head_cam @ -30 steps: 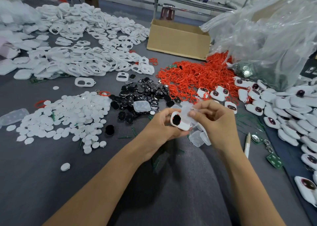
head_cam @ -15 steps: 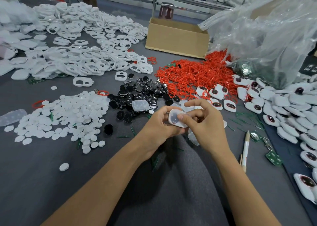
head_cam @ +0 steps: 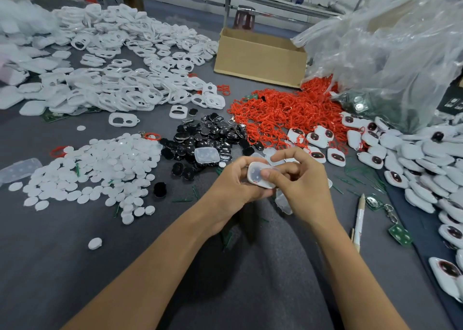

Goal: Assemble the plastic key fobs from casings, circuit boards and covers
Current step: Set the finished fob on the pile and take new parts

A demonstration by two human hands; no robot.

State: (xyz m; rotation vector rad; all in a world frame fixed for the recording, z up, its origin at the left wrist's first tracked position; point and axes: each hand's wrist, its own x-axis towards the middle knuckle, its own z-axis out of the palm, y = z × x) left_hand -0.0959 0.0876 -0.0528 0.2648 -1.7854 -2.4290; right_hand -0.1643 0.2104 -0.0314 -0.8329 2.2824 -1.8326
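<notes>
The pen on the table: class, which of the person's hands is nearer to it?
Right. The right hand is just left of the pen; the left hand lies farther left. Both grip the key fob.

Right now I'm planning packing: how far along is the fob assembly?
Done: a heap of seemingly finished fobs lies at the right. In hand: the left hand and right hand grip one white fob, right thumb on its face. Left: big piles of white casings, round discs, black inserts and red rings lie loose.
</notes>
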